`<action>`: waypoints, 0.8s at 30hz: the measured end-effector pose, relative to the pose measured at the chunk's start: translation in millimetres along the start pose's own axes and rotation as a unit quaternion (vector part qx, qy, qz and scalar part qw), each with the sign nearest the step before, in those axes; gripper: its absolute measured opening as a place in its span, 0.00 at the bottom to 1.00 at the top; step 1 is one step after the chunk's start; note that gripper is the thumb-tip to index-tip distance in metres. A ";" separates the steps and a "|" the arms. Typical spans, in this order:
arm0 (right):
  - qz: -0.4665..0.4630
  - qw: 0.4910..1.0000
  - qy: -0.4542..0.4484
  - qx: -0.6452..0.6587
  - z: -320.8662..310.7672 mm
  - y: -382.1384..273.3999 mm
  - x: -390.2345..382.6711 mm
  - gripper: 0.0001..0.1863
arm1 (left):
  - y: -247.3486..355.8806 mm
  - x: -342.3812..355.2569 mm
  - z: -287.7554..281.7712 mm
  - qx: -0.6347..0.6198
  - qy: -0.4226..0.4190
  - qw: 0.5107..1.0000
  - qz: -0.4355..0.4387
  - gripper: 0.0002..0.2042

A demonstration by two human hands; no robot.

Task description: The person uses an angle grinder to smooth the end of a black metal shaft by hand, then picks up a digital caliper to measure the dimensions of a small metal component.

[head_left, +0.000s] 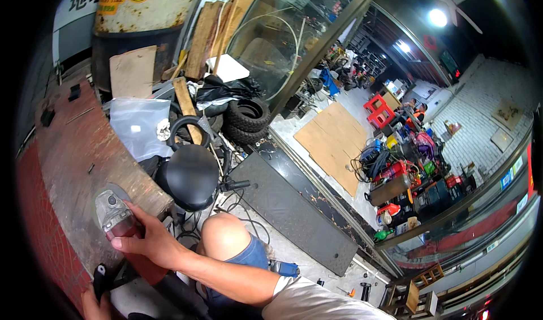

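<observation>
Grinder [123, 228], gripped in the right hand [151, 241], points forward-left over the wooden tabletop [73, 167] — left hand [93, 307] lower-left, its hold unclear.

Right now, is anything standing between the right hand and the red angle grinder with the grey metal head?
Nothing visible does: the right hand grips the angle grinder directly by its red body. A small, dark, narrow piece on the worn brown wooden board lies beyond the grey head, not between them.
</observation>
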State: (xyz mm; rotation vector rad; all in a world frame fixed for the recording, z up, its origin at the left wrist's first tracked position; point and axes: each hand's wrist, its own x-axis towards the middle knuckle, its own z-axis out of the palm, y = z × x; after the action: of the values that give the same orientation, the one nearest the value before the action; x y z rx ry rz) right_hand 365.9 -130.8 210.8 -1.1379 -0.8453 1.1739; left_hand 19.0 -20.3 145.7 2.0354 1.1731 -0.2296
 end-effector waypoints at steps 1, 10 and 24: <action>-0.014 1.000 0.008 0.003 -2.8 2.3 -0.6 0.56 | 4.3 -1.1 -4.6 0.005 -0.009 1.000 0.004 0.24; -0.038 0.998 0.023 0.051 -12.4 3.8 -2.4 0.58 | 42.5 -23.3 -21.8 -0.168 0.082 0.982 0.015 0.30; 0.012 0.995 0.055 0.078 -23.9 -1.2 -17.9 0.51 | 65.0 -18.2 -23.4 -0.475 0.159 0.865 0.010 0.17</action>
State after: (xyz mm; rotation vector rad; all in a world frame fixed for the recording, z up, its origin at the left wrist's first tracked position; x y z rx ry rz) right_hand 384.8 -153.6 207.0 -1.0762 -0.6455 1.1640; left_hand 56.0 -35.0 205.0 1.2056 1.1260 0.6189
